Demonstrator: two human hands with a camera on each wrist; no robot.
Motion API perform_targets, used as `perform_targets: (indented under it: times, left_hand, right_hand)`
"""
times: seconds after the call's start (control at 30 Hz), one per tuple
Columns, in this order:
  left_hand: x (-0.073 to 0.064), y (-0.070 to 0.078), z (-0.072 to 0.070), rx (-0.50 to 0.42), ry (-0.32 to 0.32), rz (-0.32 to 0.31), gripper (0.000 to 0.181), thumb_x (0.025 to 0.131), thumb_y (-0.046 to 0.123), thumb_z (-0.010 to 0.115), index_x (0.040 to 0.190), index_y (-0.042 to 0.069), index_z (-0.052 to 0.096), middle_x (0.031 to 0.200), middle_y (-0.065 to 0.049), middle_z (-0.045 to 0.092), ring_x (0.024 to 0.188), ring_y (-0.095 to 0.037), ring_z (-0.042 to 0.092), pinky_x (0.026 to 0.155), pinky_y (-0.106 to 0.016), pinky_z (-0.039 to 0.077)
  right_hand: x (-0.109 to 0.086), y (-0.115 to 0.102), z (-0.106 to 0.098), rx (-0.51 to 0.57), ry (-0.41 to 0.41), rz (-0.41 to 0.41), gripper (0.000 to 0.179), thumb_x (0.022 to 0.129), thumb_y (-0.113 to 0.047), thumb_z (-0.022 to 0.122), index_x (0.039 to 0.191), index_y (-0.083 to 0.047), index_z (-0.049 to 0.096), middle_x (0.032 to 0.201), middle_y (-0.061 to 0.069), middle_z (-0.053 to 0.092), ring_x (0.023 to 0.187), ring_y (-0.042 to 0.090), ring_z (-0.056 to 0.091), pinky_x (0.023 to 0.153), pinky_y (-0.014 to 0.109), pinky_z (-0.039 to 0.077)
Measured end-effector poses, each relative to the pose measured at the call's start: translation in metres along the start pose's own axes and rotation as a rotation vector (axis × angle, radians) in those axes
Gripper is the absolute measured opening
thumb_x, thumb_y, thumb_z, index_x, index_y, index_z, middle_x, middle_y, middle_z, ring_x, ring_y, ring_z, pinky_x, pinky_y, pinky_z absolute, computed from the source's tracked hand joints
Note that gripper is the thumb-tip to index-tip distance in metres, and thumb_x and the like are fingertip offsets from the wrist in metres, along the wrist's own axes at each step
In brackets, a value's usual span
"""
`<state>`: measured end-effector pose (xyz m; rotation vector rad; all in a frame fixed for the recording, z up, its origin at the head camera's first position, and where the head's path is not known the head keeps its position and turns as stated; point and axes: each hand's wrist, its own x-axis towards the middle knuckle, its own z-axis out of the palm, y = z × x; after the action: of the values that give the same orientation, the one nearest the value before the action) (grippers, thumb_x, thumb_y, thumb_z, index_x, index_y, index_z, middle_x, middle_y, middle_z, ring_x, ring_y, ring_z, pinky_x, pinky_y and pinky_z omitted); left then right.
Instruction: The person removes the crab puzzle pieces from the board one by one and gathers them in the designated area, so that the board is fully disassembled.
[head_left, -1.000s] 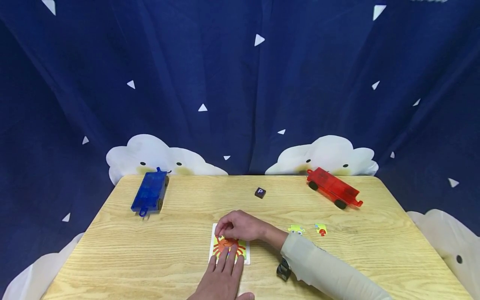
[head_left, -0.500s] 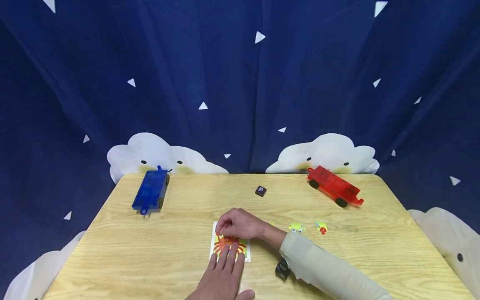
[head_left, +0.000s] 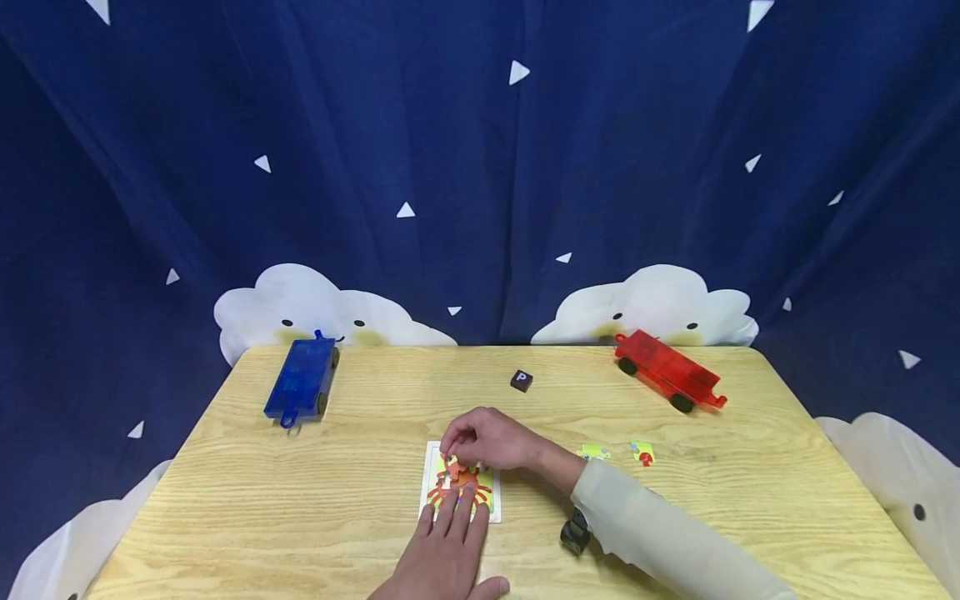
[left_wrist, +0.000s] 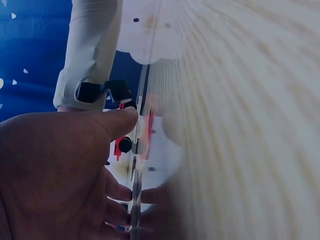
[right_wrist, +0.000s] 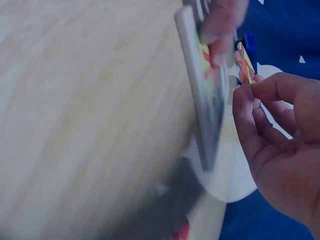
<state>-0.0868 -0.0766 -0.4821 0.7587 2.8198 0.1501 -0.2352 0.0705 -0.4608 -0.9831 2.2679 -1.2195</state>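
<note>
Pinching a small piece point(right_wrist: 245, 65) between thumb and forefinger, the right hand point(head_left: 491, 440) hangs over the puzzle point(head_left: 430, 471), just below the centre of the frame. The right wrist view shows this piece tilted and clear of the puzzle: thin, with a knobbed outline, orange-red on pale yellow. The puzzle lies flat on the table, a white-bordered board with a red-orange crab on yellow, its thin legs fanning out to both sides. A white patch shows in the crab's left side, just under the held piece; the right hand hides the upper part.

From the bottom edge of the frame, the left hand point(head_left: 442, 554) reaches up, fingers straight and slightly apart, fingertips resting on the lower part of the puzzle, thumb out to the right.

Right of centre, two yellow pieces lie loose on the pale wood table point(head_left: 300, 500): one partly hidden by the right arm, the other, with a red mark point(head_left: 642, 452), farther right. A blue wagon point(head_left: 302, 379) stands left, a red wagon point(head_left: 670, 371) right, and a black "P" tile point(head_left: 521, 381) between them.
</note>
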Motion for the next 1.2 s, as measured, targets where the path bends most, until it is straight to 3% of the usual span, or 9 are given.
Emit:
perform_targets:
  times: [0.33,0.57,0.87,1.2]
  left_hand:
    - [0.000,0.000,-0.001,0.002,-0.006,-0.010,0.095,0.096,0.078,0.038,0.155,0.004,0.042,0.162,-0.019,0.034,0.149,-0.038,0.030,0.111,-0.060,0.033]
    - [-0.002,-0.001,0.000,-0.005,0.011,-0.001,0.094,0.096,0.078,0.035,0.155,0.005,0.042,0.163,-0.020,0.033,0.150,-0.037,0.029,0.111,-0.060,0.033]
    - [-0.005,-0.002,0.009,0.028,0.095,0.008,0.093,0.095,0.078,0.039,0.150,0.003,0.048,0.159,-0.021,0.038,0.146,-0.038,0.036,0.107,-0.059,0.038]
    - [-0.002,-0.001,0.011,0.086,0.134,0.021,0.093,0.095,0.078,0.039,0.151,0.005,0.048,0.159,-0.020,0.039,0.145,-0.037,0.037,0.107,-0.057,0.039]
  right_hand:
    - [-0.037,0.001,-0.040,-0.021,0.021,-0.011,0.018,0.096,0.003,0.062,0.098,-0.007,0.076,0.089,0.004,0.072,0.072,0.012,0.058,0.065,0.024,0.047]
    - [-0.075,0.021,-0.064,-0.044,0.044,0.018,0.019,0.095,0.005,0.062,0.096,-0.008,0.076,0.091,0.003,0.072,0.073,0.012,0.058,0.065,0.025,0.048]
    - [-0.128,0.037,-0.101,-0.071,0.091,0.130,0.018,0.095,0.005,0.061,0.097,-0.009,0.074,0.087,0.003,0.068,0.073,0.015,0.058,0.065,0.027,0.050]
    - [-0.181,0.054,-0.140,-0.025,0.103,0.202,0.016,0.096,0.006,0.058,0.101,-0.003,0.071,0.082,0.006,0.063,0.071,0.016,0.057,0.062,0.027,0.048]
